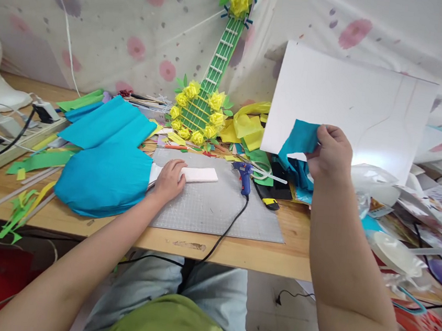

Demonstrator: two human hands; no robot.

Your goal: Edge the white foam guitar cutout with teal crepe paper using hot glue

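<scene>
Wooden bench [293, 262], grey cutting mat [258, 222]: one hand down, one up.
Left hand [170, 181] palm-down, loosely curled over the white strip [202, 175] on the mat, probably steadying it; can't tell from my feed if it grips underneath. Right hand [333, 152] pinches blue paper [304, 136] by its edge, held clear of the mat. Blue-covered body [104, 182] sits left, at the strip's end. Glue gun [245, 177] lies to the strip's right, presumably for easy reach.
</scene>
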